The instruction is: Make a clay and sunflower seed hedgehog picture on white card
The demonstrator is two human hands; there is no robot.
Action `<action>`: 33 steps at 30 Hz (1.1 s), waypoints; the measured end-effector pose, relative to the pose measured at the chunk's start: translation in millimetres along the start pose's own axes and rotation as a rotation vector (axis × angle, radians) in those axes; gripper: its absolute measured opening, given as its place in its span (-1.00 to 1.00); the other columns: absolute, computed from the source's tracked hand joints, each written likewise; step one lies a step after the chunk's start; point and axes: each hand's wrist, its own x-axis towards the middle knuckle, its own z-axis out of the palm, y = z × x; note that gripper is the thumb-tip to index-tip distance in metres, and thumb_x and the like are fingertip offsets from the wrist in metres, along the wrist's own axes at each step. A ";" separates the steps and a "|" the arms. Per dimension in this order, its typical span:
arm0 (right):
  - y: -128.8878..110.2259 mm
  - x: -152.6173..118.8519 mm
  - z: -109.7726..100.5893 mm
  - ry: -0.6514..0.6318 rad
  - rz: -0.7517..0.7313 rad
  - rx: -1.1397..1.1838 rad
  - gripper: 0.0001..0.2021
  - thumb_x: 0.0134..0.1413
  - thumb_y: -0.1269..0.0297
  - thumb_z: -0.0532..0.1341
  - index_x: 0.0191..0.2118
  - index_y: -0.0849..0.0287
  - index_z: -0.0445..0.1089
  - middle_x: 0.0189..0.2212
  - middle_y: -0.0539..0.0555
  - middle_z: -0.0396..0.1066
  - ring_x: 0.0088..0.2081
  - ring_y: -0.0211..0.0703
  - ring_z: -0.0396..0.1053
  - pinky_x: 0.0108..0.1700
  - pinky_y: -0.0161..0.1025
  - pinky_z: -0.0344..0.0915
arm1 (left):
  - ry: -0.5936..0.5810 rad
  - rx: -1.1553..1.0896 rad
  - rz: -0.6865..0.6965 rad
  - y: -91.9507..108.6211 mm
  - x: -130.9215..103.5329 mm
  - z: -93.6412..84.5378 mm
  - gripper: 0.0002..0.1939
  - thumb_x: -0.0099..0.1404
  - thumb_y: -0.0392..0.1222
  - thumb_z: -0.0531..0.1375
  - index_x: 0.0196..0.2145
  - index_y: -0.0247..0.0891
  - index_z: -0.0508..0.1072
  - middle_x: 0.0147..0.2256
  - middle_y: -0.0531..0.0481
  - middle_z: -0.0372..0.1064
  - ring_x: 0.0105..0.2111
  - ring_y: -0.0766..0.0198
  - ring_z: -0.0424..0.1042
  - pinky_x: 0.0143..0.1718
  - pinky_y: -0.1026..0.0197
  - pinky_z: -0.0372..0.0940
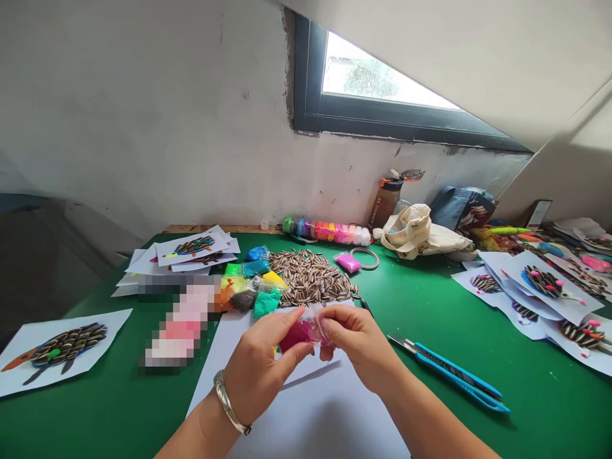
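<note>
Above white paper (pixel 329 414) near the front of the green table, both hands hold one small clear packet with magenta clay (pixel 295 335). My left hand (pixel 268 347) grips its left side between thumb and fingers. My right hand (pixel 351 338) pinches the clear plastic at its right end. Just beyond the hands lies a pile of striped sunflower seeds (pixel 315 277). Several colourful clay packets, among them a teal one (pixel 266 303), sit left of the pile. A pink packet (pixel 348 262) rests behind it on the right.
Blue scissors (pixel 463 376) and a cutter lie right of my right hand. Seed pictures on paper lie at the left (pixel 71 347) and right (pixel 549 280). A brown bottle (pixel 384 203), a cream cloth bag (pixel 421 236) and a row of coloured tubs (pixel 329 231) stand along the wall.
</note>
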 end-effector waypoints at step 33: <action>-16.6 -13.0 -2.1 -0.299 -0.197 -0.651 -0.85 0.12 0.36 0.16 -0.23 0.09 0.46 -0.34 0.02 0.37 -0.29 -0.24 0.30 -0.28 -0.31 0.23 | -0.304 -0.959 -0.629 10.2 9.6 -4.9 -0.64 0.00 -0.06 0.34 -0.26 -0.31 0.53 -0.37 -0.03 0.46 -0.39 0.25 0.40 -0.31 0.20 0.34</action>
